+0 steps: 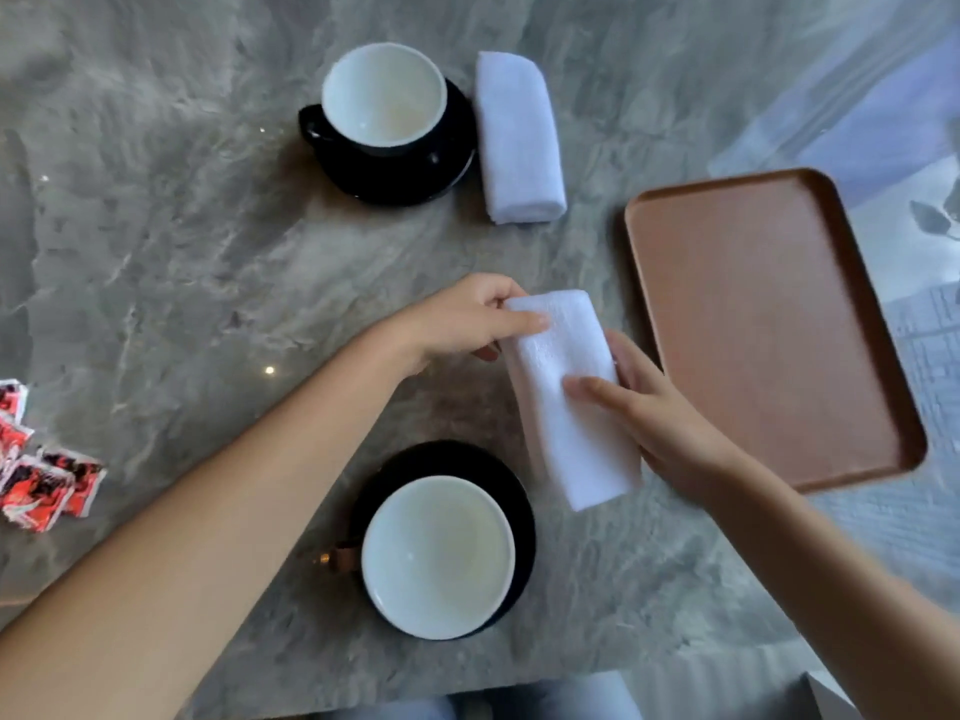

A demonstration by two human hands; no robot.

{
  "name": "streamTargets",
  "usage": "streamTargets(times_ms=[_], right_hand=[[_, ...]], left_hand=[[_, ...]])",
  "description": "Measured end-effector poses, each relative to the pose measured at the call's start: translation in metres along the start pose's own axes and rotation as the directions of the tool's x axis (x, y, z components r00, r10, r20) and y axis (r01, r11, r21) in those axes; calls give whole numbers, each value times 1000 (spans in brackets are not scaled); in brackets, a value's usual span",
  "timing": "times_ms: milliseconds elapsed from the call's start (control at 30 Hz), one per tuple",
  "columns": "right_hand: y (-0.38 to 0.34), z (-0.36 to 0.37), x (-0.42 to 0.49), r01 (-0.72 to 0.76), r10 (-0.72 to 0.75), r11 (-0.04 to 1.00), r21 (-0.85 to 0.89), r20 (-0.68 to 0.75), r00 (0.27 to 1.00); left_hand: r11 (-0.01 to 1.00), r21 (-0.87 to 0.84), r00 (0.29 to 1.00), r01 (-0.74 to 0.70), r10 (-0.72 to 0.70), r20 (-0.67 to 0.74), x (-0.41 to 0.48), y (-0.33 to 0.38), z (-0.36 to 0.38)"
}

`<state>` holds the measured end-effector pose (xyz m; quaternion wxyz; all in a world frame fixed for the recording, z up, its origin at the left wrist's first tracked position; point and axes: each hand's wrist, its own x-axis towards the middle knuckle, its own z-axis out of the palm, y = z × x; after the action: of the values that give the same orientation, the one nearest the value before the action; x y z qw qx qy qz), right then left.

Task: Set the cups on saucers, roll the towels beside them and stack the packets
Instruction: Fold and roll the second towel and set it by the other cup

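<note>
Two black cups with white insides stand on black saucers: the far cup [383,96] on the far saucer [441,174], the near cup [438,557] on the near saucer [415,465]. A rolled white towel [517,140] lies right of the far saucer. A second white towel [569,407], rolled or folded long, is held between both hands just right of the near saucer. My left hand [467,319] grips its far end; my right hand [654,413] holds its right side. Red and white packets [44,475] lie loose at the left edge.
A brown tray [769,330] with nothing on it lies at the right, close to my right hand. The grey marble table [182,241] ends near the bottom of the view, where my lap shows.
</note>
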<state>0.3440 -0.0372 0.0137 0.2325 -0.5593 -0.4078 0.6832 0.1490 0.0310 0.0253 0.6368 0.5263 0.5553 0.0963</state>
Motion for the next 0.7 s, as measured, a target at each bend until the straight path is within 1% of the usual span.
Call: streamTargets(times_ms=[100,167,233,333,433,500,567,600,633,700], right_hand=[[24,-10,-24,9,-11,999,-36,-51,999],[37,-10,-38,48,-51,996,-72,-42,998],[47,-8,-48,84,-90,988,-127,-37,995],[58,1,-56,94,-107,969,-228,-45,993],[64,7,-60,133,-156,910,-392,-28,987],[65,10,-60,144,-182,838,-526,-22,983],[65,9,-60,133,-226,694,-708,-38,973],[65,7,-60,129,-243,624,-771,-35,969],[65,4,-60,138,-253,570,-810,-14,967],[64,0,-61,194,-270,465,-864,71,960]], left_hand=[[979,202,996,-30,11,92,8,-1,22],[944,327,989,-27,-22,146,11,-3,33],[913,407,985,-20,-53,165,11,-6,42],[873,487,990,-20,-50,130,11,-10,50],[807,590,997,-25,-20,70,10,-12,53],[775,630,997,-36,-11,70,9,-12,53],[744,667,997,-41,-12,74,7,-10,53],[720,692,998,-41,-9,69,5,-9,53],[689,723,998,-46,7,57,4,-7,54],[625,776,995,-86,94,35,1,-6,58]])
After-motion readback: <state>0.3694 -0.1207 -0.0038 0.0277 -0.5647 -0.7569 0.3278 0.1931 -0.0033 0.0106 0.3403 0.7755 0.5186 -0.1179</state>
